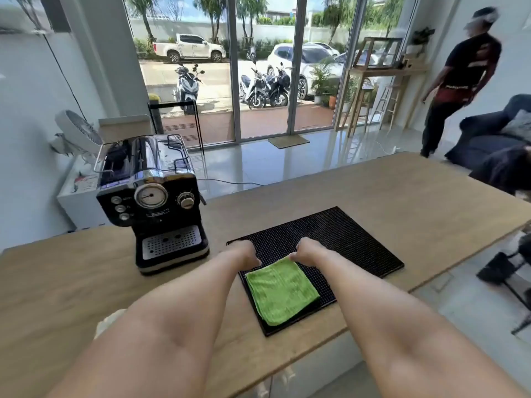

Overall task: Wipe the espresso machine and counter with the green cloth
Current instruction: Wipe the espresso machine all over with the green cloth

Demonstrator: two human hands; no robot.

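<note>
A: Entry, head view. Where is the cloth?

B: Green cloth (283, 291), folded square, lies on the near-left corner of the black rubber mat (344, 239), roughly 6 o'clock of frame centre. The mat rests on the wooden counter (402, 196).

A: Hands?

B: Both arms reach forward. Left hand (244, 254) is curled, knuckles down at the cloth's far-left corner, about 11 o'clock from the cloth's middle; I cannot tell whether it grips the fabric. Right hand (306, 251) is curled too, fingertips (293, 256) touching the far edge of the cloth at 12 o'clock; whether they pinch it I cannot tell.

A: Machine?

B: Black espresso machine (155, 202) stands upright on the counter at 9 o'clock from the mat, near the left hand, not touching it.
</note>
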